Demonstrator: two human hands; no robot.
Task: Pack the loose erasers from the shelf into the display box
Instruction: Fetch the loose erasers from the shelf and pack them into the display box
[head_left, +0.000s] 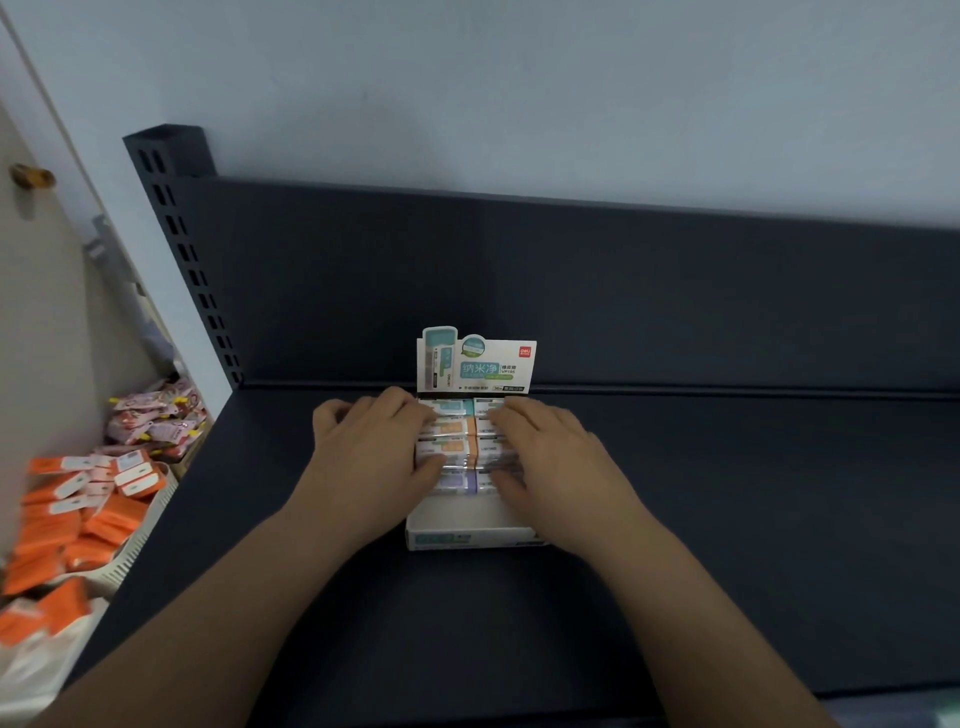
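Observation:
A white display box (467, 538) with an upright printed header card (475, 366) stands on the dark shelf (727, 519), near its back panel. Rows of wrapped erasers (457, 441) in teal, orange and purple sleeves lie inside it, stacked toward the back. My left hand (374, 457) lies flat on the left side of the erasers, fingers spread over them. My right hand (561, 462) rests flat on the right side in the same way. Neither hand grips an eraser. No loose eraser shows on the shelf around the box.
Left of the shelf, a white slotted basket (137, 540) holds several orange packets, and pink packets (156, 421) are piled behind it. A perforated upright post (182, 249) marks the shelf's left end. A door with a brass knob (31, 176) stands at far left.

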